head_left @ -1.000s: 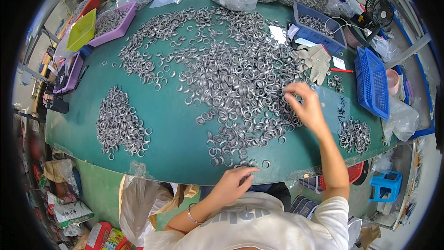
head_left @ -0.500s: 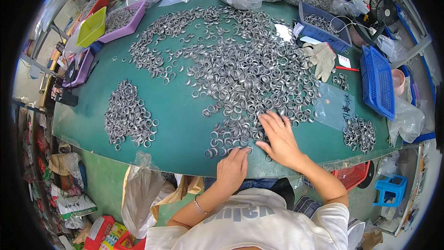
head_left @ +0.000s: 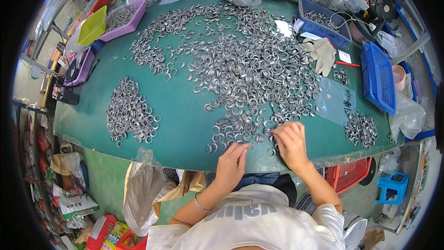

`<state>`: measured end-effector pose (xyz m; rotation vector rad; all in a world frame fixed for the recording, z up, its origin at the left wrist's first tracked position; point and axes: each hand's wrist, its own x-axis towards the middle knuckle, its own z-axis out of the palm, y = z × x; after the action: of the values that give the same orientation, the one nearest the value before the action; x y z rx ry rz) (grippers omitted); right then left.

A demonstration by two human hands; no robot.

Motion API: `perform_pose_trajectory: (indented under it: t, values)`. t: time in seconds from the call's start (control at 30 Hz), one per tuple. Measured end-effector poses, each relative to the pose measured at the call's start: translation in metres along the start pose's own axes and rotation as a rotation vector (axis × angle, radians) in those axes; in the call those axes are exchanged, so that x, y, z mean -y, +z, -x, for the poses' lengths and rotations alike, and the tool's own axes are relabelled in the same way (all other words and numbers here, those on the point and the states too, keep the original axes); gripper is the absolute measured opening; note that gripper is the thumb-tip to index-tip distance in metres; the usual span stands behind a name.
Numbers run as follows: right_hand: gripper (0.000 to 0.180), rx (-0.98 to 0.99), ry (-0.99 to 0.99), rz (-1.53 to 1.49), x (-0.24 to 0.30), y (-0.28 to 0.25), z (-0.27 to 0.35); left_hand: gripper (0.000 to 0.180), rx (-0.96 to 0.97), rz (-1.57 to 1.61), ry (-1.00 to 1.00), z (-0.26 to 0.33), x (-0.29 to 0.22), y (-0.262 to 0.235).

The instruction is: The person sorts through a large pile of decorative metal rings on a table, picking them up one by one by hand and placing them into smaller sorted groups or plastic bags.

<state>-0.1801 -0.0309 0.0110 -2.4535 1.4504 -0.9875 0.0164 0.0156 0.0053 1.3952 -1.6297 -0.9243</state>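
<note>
Bunched and drawn back toward my body, my right hand [head_left: 291,147] has left the flat, spread pose it had over the rings half a second ago, while my left hand [head_left: 231,164] has hardly shifted. I read that as a change from broad reaching to finer fingertip work at the near edge.

My right fingers are curled together, their tips at a little cluster of rings [head_left: 268,132] just to their left; whether they grip one I cannot tell. My left thumb and forefinger nearly meet at the tips, and I cannot tell if a ring sits between them.

Between my two hands, one lone ring [head_left: 270,152] lies on the green table [head_left: 185,125], apart from the rest. Just left of my left fingertips runs a short row of rings [head_left: 212,148], and ahead of both hands spreads the main heap of grey metal rings [head_left: 249,69]. Well off to the left of my left fingers is a separate pile [head_left: 132,115]; to the right of my right fingers, past a clear plastic bag [head_left: 330,99], is a smaller pile [head_left: 361,129]. A pale glove [head_left: 321,53] lies beyond that bag.
</note>
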Motion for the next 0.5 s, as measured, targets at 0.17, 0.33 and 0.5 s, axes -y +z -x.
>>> perform_pose_trajectory:
  t: [0.17,0.33,0.5]
  values:
    - [0.017,-0.16,0.429,-0.404,-0.004,-0.01,0.006,0.022,0.158,0.276,-0.147,0.006,0.001,0.0]
    - [0.02,-0.244,0.878,-1.325,0.01,-0.005,0.026,0.028,0.19,0.593,-0.239,0.007,-0.008,0.007]
    - [0.017,-0.082,0.726,-1.214,0.051,-0.006,0.035,0.026,0.184,0.894,-0.345,0.003,-0.027,0.016]
